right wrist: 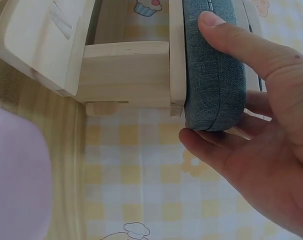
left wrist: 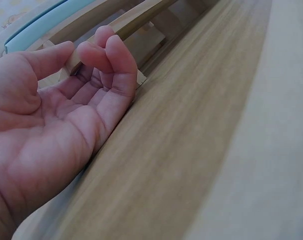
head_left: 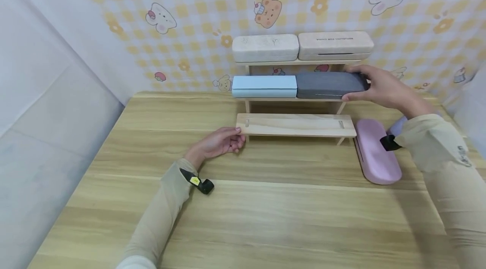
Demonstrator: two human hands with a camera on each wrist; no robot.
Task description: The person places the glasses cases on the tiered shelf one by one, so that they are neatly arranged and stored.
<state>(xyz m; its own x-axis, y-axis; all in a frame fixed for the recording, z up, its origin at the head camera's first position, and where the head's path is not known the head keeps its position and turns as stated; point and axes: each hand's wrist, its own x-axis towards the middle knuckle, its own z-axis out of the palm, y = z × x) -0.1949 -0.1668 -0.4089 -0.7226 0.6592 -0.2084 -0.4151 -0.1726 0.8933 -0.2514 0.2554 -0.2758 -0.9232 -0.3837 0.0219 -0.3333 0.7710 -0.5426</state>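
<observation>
A three-step wooden rack (head_left: pixel 296 125) stands against the back of the table. My right hand (head_left: pixel 387 87) grips the right end of a dark grey glasses case (head_left: pixel 330 85) on the middle step, thumb at the front. In the right wrist view the case (right wrist: pixel 214 70) shows a woven fabric cover. Beside it sits a light blue glasses case (head_left: pixel 264 86). My left hand (head_left: pixel 222 142) pinches the left front corner of the bottom step between thumb and fingers; the left wrist view shows the same hand (left wrist: pixel 66 110) at the board's end.
The top step bears a whitish case (head_left: pixel 265 47) and a beige case (head_left: pixel 336 45). A pink glasses case (head_left: pixel 377 153) lies right of the rack, with a bluish-purple thing (head_left: pixel 397 125) partly hidden by the right sleeve. A checked cloth (head_left: pixel 182 28) covers the wall behind.
</observation>
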